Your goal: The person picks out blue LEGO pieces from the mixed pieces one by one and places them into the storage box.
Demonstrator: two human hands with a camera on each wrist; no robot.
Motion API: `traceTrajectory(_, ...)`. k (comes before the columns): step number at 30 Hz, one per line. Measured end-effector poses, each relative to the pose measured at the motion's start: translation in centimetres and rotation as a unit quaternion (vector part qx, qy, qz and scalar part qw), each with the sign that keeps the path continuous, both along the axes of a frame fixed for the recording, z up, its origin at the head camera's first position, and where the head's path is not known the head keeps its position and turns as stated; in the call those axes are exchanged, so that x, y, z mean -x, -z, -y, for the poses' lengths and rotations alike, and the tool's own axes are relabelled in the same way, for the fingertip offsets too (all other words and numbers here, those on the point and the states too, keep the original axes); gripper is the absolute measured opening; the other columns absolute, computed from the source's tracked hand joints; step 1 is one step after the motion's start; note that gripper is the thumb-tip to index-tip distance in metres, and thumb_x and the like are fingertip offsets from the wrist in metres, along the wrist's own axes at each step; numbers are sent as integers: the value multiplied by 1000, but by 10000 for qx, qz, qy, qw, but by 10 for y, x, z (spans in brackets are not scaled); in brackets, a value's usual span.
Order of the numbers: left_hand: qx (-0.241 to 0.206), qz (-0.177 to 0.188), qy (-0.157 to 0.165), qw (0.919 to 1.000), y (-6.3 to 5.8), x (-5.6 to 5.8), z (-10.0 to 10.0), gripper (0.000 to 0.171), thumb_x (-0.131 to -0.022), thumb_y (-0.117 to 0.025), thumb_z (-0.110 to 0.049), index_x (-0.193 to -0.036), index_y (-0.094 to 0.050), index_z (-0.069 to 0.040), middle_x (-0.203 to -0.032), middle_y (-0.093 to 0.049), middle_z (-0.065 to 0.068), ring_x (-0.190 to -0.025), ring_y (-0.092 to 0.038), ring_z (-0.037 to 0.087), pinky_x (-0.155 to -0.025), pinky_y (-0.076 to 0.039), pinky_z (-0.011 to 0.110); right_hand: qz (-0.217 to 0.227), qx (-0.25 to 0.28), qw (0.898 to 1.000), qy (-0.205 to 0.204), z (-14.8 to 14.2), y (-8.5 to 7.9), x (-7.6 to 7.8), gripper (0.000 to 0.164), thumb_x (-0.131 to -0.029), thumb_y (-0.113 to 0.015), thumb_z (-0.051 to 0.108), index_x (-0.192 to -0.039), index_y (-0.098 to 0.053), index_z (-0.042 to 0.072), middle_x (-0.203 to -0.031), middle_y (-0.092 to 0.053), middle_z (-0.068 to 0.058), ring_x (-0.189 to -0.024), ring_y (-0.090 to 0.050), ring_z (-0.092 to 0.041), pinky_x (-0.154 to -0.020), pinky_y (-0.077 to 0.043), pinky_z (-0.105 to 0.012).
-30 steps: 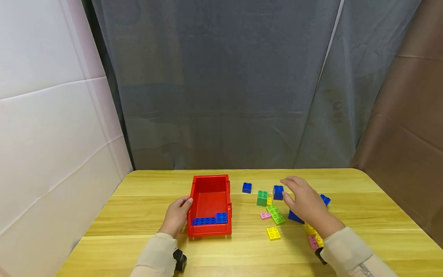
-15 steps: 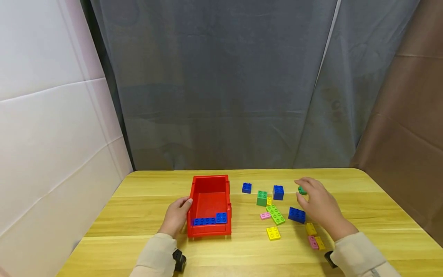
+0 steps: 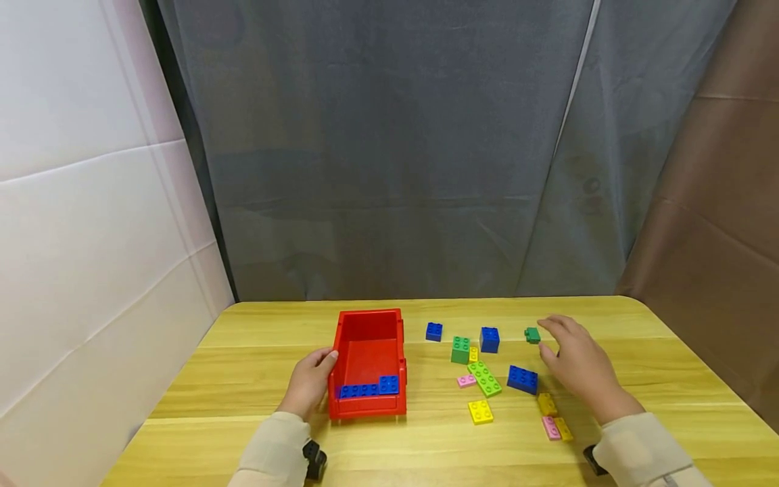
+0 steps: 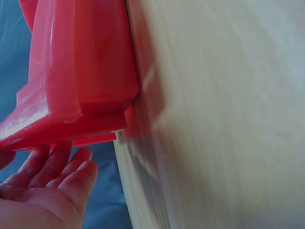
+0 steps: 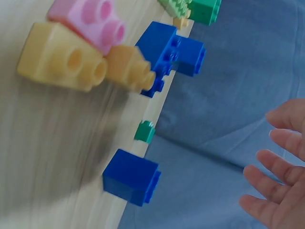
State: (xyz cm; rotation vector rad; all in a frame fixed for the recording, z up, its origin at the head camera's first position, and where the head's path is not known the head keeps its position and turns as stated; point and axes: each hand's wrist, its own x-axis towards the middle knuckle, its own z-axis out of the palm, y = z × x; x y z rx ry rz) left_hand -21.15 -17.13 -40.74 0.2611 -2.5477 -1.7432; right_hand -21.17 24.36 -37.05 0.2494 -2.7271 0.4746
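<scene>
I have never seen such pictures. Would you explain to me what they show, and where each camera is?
No machine here: a person works with the bare left hand and right hand. The wide view comes from a camera worn on the head; the close view of a red bin is from the left wrist, the other from the right. On the table lie toy bricks in blue, green, yellow and pink; more blue bricks sit inside the bin. The left hand grips its side. The right hand holds nothing, near a small green brick.

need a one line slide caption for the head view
Left hand holds a red bin with blue bricks inside; the right hand hovers near a small green brick.
</scene>
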Motion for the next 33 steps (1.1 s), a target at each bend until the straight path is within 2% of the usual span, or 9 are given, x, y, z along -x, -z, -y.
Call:
traceTrajectory(6,-60,85,-17,9999,1,0,0,45,-103,-43,-26,-136,-49,4,-136,-50,26,-125,-47,43,-105,-38,56,90,-37,9999,113,-10,4,1,45,-89,-65,12,-129,-54,-4,-132,-47,-29,-119,-45,-48,-95,-40,-64)
traceTrajectory(19,-63,151,26,9999,-1,0,0,48,-104,-42,-30,-138,-47,3,-139,-48,26,-126,-45,43,-105,-37,57,696,-166,9969,341,-25,13,8,49,-87,-66,11,-131,-52,-6,-132,-44,-33,-119,-43,-51,-95,-39,-66)
traceTrajectory(24,-23,144,13,9999,0,-1,0,48,-104,-41,-30,-138,-48,3,-139,-48,26,-126,-45,44,-105,-37,58,940,-275,9946,338,-28,14,13,52,-86,-69,12,-131,-51,-7,-131,-43,-35,-118,-43,-53,-93,-40,-67)
traceTrajectory(33,-1,46,-31,10000,0,-1,0,45,-103,-42,-27,-135,-50,3,-136,-51,26,-124,-47,43,-105,-38,57,1079,-431,9928,287,-35,19,18,52,-85,-70,12,-130,-52,-8,-128,-46,-35,-115,-46,-53,-92,-41,-66)
